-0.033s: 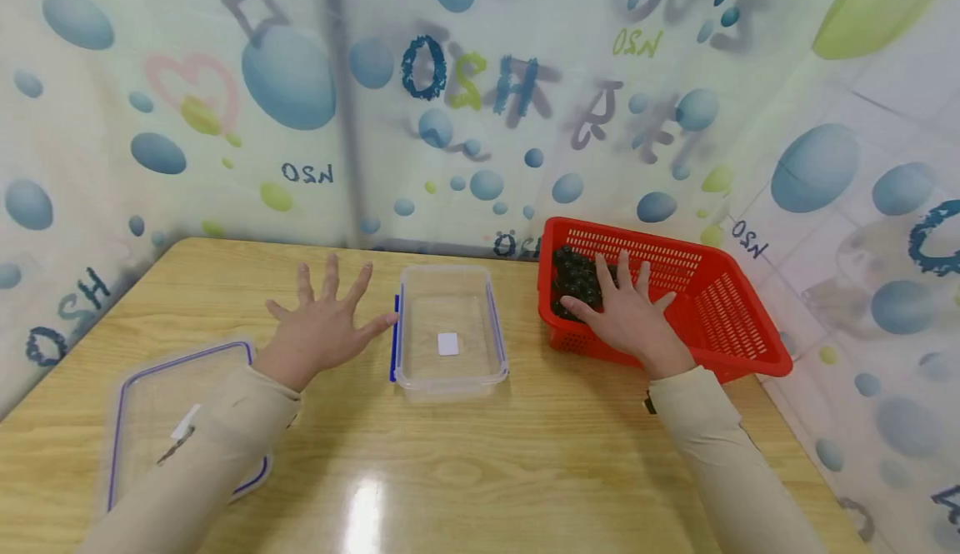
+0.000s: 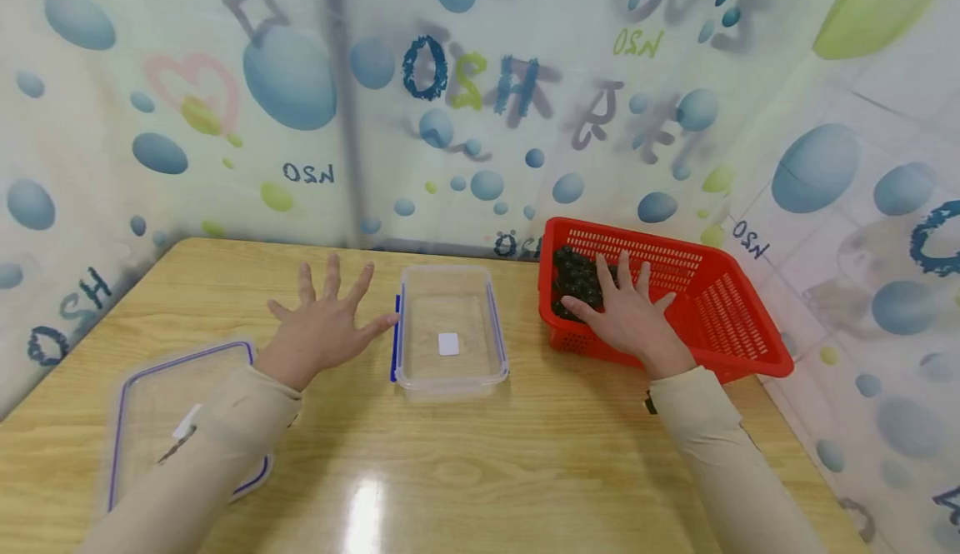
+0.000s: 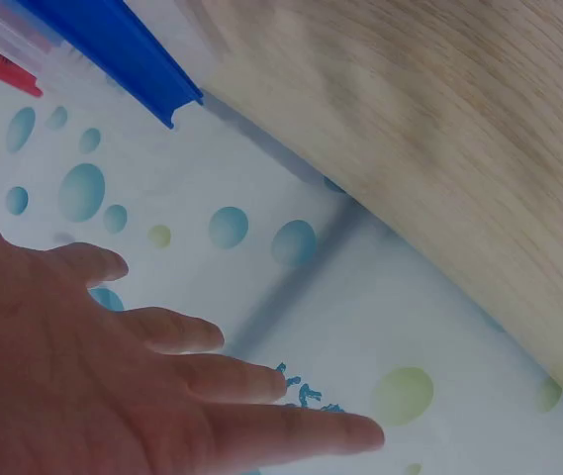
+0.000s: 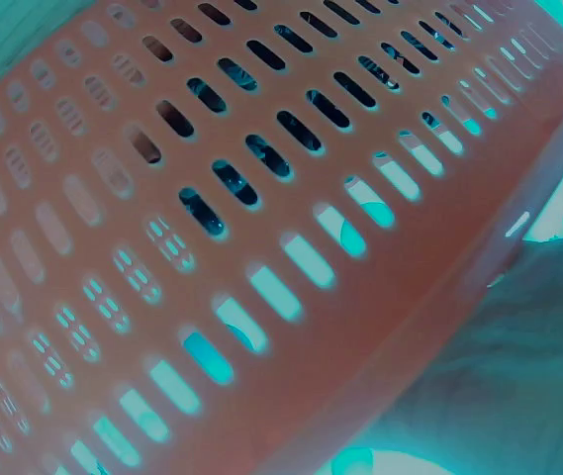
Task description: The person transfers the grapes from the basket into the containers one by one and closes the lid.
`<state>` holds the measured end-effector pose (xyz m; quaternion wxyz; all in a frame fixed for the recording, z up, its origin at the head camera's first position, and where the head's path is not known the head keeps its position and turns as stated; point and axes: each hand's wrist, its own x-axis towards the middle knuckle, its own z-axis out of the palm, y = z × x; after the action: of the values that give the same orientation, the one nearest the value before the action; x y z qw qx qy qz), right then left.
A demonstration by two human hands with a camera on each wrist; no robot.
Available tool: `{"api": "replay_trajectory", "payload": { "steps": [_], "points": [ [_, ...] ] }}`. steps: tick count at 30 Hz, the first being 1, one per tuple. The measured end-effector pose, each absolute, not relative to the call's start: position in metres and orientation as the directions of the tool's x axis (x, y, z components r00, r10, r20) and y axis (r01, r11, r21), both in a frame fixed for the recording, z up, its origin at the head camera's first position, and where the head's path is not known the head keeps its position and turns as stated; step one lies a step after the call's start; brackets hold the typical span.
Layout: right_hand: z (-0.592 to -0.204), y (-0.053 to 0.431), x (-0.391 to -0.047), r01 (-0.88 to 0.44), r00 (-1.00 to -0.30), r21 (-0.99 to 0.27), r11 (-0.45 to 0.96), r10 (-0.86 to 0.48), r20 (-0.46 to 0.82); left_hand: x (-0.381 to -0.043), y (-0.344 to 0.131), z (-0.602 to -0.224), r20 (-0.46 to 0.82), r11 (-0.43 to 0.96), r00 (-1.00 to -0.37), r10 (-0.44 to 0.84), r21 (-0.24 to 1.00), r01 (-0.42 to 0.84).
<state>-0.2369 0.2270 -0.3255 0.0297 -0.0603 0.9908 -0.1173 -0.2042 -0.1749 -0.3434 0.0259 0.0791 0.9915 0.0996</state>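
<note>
My left hand (image 2: 318,333) is spread with straight fingers and holds nothing. In the head view it hovers between a clear plastic box (image 2: 450,321) and a clear lid (image 2: 142,396) with a blue seal. The thumb tip appears close to the box's blue side clip (image 2: 394,337); contact cannot be told. My right hand (image 2: 630,312), also spread, is over the front rim of a red slotted plastic basket (image 2: 738,321). Dark, glossy, round grape-like things (image 2: 576,275) lie in the basket's left end, partly hidden by that hand. The right wrist view shows mostly the basket wall (image 4: 261,257).
The pieces stand on a wooden table (image 2: 465,471). A patterned curtain (image 2: 525,146) hangs along its back edge and at both sides. The left sleeve (image 2: 202,462) covers part of the lid. A white label (image 2: 447,343) shows in the box.
</note>
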Motion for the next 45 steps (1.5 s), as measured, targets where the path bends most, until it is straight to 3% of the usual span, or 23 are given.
{"api": "replay_trajectory", "payload": {
  "steps": [7, 17, 29, 34, 45],
  "points": [
    [-0.326, 0.226, -0.237, -0.121, -0.99, -0.252, 0.96, -0.137, -0.045, -0.207, -0.177, -0.347, -0.045, 0.953, -0.979, 0.197, 0.245, 0.18],
    [-0.32, 0.226, -0.24, -0.175, -0.984, -0.321, 0.931, -0.171, 0.04, -0.215, -0.182, -0.357, 0.064, 0.76, -0.948, 0.313, 0.582, 0.29],
    [-0.32, 0.222, -0.242, -0.228, -0.973, -0.372, 0.9, -0.191, 0.133, -0.22, -0.169, -0.374, 0.07, 0.69, -0.926, 0.372, 0.646, 0.326],
    [-0.323, 0.222, -0.25, -0.202, -0.979, -0.356, 0.913, -0.181, 0.091, -0.219, -0.168, -0.376, 0.046, 0.689, -0.925, 0.376, 0.654, 0.312],
    [-0.334, 0.228, -0.269, -0.115, -0.974, -0.386, 0.915, -0.181, -0.139, -0.22, -0.166, -0.374, 0.03, 0.688, -0.93, 0.366, 0.664, 0.293]
  ]
}}
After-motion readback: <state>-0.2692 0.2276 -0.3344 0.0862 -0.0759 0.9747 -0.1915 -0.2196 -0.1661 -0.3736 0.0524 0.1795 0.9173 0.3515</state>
